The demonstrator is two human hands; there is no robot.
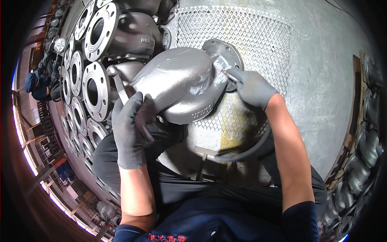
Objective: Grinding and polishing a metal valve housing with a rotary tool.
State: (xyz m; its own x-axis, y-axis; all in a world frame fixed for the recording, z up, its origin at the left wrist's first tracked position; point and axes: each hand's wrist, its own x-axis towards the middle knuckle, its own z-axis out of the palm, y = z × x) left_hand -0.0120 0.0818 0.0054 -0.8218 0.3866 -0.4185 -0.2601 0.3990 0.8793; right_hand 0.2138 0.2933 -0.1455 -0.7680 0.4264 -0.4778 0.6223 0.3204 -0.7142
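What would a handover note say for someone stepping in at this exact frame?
Left hand: gloved, pressed on the near side of the grey valve casting, steadying it.
Right hand: gloved, holds a thin pink-tipped marker at the casting's neck by the flange.
Casting lies tilted on the mesh bench; more flanged castings stacked at left.
Done: cannot tell.
Left: marking appears in progress.

Bright overhead light, glare on the grey metal casting (177, 82), strong fisheye bending, dark vignetted corners, sharp centre.
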